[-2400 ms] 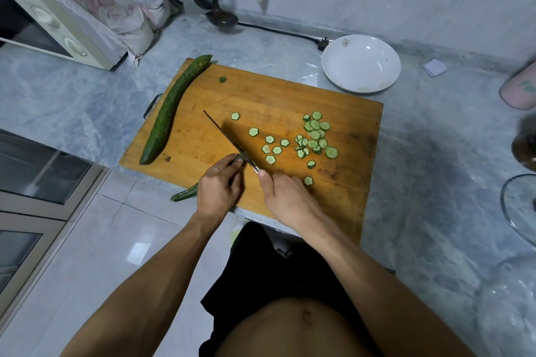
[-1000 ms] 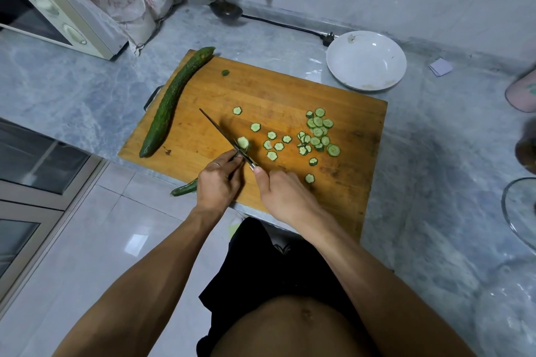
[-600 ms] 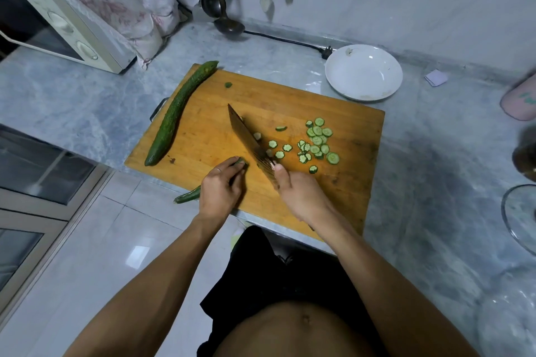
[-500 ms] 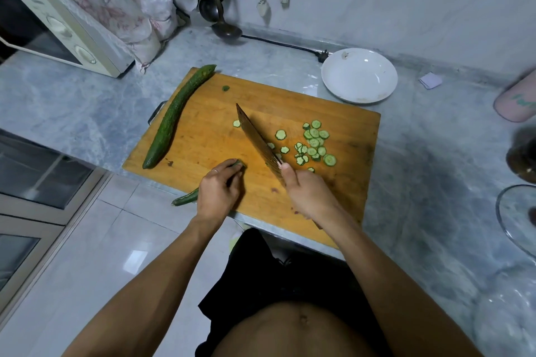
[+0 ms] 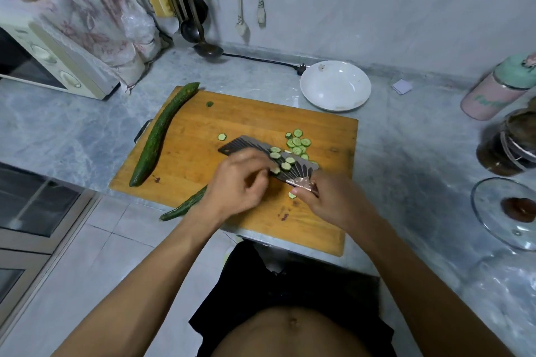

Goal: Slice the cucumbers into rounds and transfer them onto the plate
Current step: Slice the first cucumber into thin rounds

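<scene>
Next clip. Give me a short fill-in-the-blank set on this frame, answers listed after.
1. The cucumber slices being gathered lie on the flat of the ____.
2. The white plate holds ____ cucumber slices.
3. The right hand grips the knife by its ____.
4. The whole cucumber lies along the cutting board's ____ edge.

Missing words: knife blade; no; handle; left
</scene>
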Action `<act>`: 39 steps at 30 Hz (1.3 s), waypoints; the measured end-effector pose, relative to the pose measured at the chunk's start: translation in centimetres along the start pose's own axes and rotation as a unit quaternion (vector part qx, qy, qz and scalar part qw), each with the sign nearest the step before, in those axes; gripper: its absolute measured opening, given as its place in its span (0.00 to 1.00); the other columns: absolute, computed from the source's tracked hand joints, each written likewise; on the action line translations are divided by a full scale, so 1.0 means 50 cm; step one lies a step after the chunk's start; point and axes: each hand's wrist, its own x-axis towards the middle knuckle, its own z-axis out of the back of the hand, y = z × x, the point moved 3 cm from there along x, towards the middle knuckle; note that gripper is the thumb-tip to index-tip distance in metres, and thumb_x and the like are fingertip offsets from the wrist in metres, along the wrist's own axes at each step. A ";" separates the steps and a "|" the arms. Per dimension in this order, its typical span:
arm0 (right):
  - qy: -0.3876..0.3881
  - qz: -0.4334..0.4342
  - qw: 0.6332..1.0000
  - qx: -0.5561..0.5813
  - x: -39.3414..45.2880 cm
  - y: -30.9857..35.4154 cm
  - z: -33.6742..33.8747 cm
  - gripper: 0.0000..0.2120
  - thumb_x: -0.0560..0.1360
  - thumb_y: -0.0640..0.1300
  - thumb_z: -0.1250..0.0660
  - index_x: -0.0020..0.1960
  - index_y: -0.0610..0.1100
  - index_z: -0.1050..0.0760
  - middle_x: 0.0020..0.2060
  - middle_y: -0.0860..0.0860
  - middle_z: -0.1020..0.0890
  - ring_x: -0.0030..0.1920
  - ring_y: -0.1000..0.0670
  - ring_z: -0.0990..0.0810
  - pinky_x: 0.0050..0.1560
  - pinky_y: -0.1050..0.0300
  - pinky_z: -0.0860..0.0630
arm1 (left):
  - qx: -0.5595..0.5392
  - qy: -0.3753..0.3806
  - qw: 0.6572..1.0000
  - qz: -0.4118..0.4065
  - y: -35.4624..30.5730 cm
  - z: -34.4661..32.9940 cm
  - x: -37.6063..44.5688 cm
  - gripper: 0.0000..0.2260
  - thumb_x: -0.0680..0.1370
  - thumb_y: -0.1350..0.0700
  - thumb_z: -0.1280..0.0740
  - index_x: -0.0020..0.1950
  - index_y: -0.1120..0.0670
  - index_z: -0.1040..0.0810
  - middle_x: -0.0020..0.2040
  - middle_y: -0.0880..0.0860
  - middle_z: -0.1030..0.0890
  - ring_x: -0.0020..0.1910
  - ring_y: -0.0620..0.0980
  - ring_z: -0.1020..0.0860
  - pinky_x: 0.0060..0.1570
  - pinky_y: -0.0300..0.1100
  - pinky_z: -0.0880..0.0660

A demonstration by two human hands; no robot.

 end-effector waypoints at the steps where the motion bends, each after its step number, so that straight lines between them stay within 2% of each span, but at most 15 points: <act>1: 0.002 0.008 1.000 -0.010 -0.006 -0.001 0.001 0.20 0.77 0.63 0.37 0.45 0.45 0.27 0.35 0.52 0.23 0.36 0.50 0.25 0.33 0.55 0.33 | 0.008 0.082 0.997 0.003 -0.009 -0.015 0.009 0.15 0.74 0.57 0.41 0.53 0.57 0.16 0.51 0.52 0.18 0.50 0.49 0.21 0.50 0.45 0.23; 4: -0.001 0.043 0.998 -0.038 -0.024 -0.002 0.003 0.20 0.77 0.64 0.37 0.45 0.46 0.28 0.37 0.52 0.24 0.35 0.52 0.26 0.32 0.55 0.35 | 0.059 0.236 0.968 0.053 -0.009 -0.049 0.030 0.19 0.73 0.53 0.44 0.58 0.54 0.18 0.58 0.50 0.22 0.56 0.51 0.24 0.55 0.48 0.24; 8: 0.000 0.062 0.997 -0.042 -0.034 -0.001 -0.004 0.22 0.78 0.64 0.39 0.45 0.44 0.26 0.38 0.51 0.22 0.37 0.49 0.24 0.36 0.52 0.28 | 0.081 0.346 0.930 0.094 0.013 -0.069 0.066 0.23 0.73 0.54 0.46 0.64 0.56 0.22 0.65 0.53 0.25 0.62 0.53 0.26 0.62 0.45 0.30; 10: -0.002 0.061 0.997 -0.039 -0.034 -0.004 -0.007 0.22 0.78 0.65 0.39 0.44 0.44 0.27 0.38 0.50 0.22 0.38 0.48 0.24 0.37 0.52 0.28 | 0.078 0.372 0.919 0.106 0.027 -0.078 0.081 0.22 0.74 0.58 0.43 0.65 0.58 0.22 0.66 0.55 0.24 0.64 0.54 0.27 0.66 0.42 0.32; 13: -0.001 0.049 0.999 -0.024 -0.032 -0.014 -0.006 0.22 0.77 0.65 0.39 0.44 0.46 0.27 0.38 0.52 0.23 0.38 0.49 0.23 0.38 0.51 0.25 | 0.048 0.325 0.936 0.126 0.042 -0.070 0.107 0.21 0.74 0.67 0.36 0.65 0.55 0.22 0.65 0.54 0.23 0.65 0.52 0.27 0.65 0.35 0.36; 15: -0.004 0.039 0.999 -0.011 -0.032 -0.022 -0.003 0.21 0.77 0.65 0.39 0.47 0.46 0.26 0.38 0.53 0.23 0.37 0.50 0.23 0.37 0.52 0.24 | 0.026 0.300 0.942 0.144 0.048 -0.052 0.118 0.18 0.75 0.63 0.31 0.63 0.50 0.20 0.62 0.49 0.22 0.61 0.47 0.26 0.63 0.38 0.34; 18: -0.009 0.036 0.999 -0.007 -0.033 -0.033 0.006 0.22 0.78 0.64 0.38 0.50 0.45 0.25 0.39 0.54 0.24 0.36 0.52 0.25 0.34 0.55 0.28 | -0.002 0.348 0.922 0.170 0.053 -0.042 0.117 0.14 0.73 0.52 0.25 0.58 0.44 0.18 0.54 0.41 0.23 0.56 0.45 0.26 0.60 0.44 0.31; 21: -0.012 0.042 0.999 -0.016 -0.032 -0.035 0.010 0.24 0.77 0.65 0.39 0.51 0.44 0.24 0.41 0.51 0.20 0.37 0.50 0.23 0.36 0.52 0.24 | -0.022 0.340 0.924 0.172 0.055 -0.053 0.120 0.11 0.72 0.51 0.24 0.54 0.46 0.16 0.49 0.42 0.23 0.50 0.44 0.25 0.51 0.37 0.29; 23: -0.008 0.048 0.998 -0.031 -0.030 -0.032 0.009 0.24 0.78 0.66 0.40 0.50 0.44 0.25 0.40 0.50 0.20 0.37 0.50 0.23 0.37 0.51 0.24 | 0.008 0.315 0.938 0.145 0.058 -0.064 0.131 0.07 0.73 0.53 0.25 0.51 0.48 0.15 0.47 0.45 0.21 0.48 0.46 0.23 0.47 0.36 0.29; 28: 0.000 0.079 0.996 -0.045 -0.031 -0.018 0.005 0.24 0.78 0.66 0.43 0.44 0.45 0.28 0.36 0.51 0.24 0.34 0.50 0.26 0.34 0.51 0.28 | 0.138 0.289 0.934 0.158 0.098 -0.091 0.157 0.03 0.76 0.53 0.28 0.48 0.49 0.16 0.50 0.47 0.17 0.50 0.48 0.22 0.52 0.44 0.25; 30: 0.006 0.077 0.996 -0.049 -0.030 -0.014 0.005 0.23 0.78 0.66 0.43 0.43 0.46 0.31 0.35 0.52 0.25 0.33 0.50 0.27 0.33 0.53 0.30 | 0.113 0.276 0.937 0.183 0.117 -0.098 0.164 0.04 0.77 0.59 0.29 0.48 0.52 0.16 0.48 0.48 0.16 0.50 0.48 0.20 0.52 0.40 0.24; 33: 0.008 0.049 0.998 -0.042 -0.023 -0.016 0.005 0.23 0.78 0.66 0.42 0.44 0.45 0.30 0.35 0.52 0.25 0.34 0.50 0.26 0.35 0.52 0.29 | 0.006 0.194 0.949 0.247 0.123 -0.086 0.165 0.06 0.77 0.64 0.31 0.50 0.56 0.16 0.47 0.48 0.17 0.46 0.44 0.20 0.45 0.27 0.28; 34: 0.004 0.038 0.999 -0.034 -0.022 -0.020 0.005 0.23 0.78 0.66 0.41 0.44 0.45 0.29 0.35 0.52 0.24 0.34 0.50 0.25 0.35 0.52 0.28 | -0.014 0.175 0.952 0.252 0.123 -0.079 0.162 0.07 0.77 0.65 0.31 0.50 0.55 0.16 0.46 0.47 0.17 0.46 0.42 0.21 0.45 0.26 0.29; 37: -0.003 0.026 0.999 -0.020 -0.013 -0.033 0.005 0.23 0.78 0.66 0.41 0.45 0.46 0.29 0.34 0.54 0.25 0.33 0.51 0.25 0.30 0.55 0.31 | 0.022 0.228 0.949 0.215 0.118 -0.066 0.159 0.10 0.77 0.65 0.33 0.48 0.51 0.16 0.47 0.46 0.18 0.48 0.43 0.21 0.52 0.33 0.29; 39: 0.007 0.032 0.999 -0.031 -0.008 -0.031 0.008 0.22 0.78 0.66 0.41 0.44 0.47 0.31 0.33 0.55 0.27 0.31 0.53 0.27 0.28 0.58 0.37 | 0.029 0.292 0.931 0.219 0.120 -0.069 0.158 0.15 0.77 0.68 0.38 0.54 0.53 0.16 0.54 0.48 0.18 0.57 0.47 0.22 0.59 0.36 0.30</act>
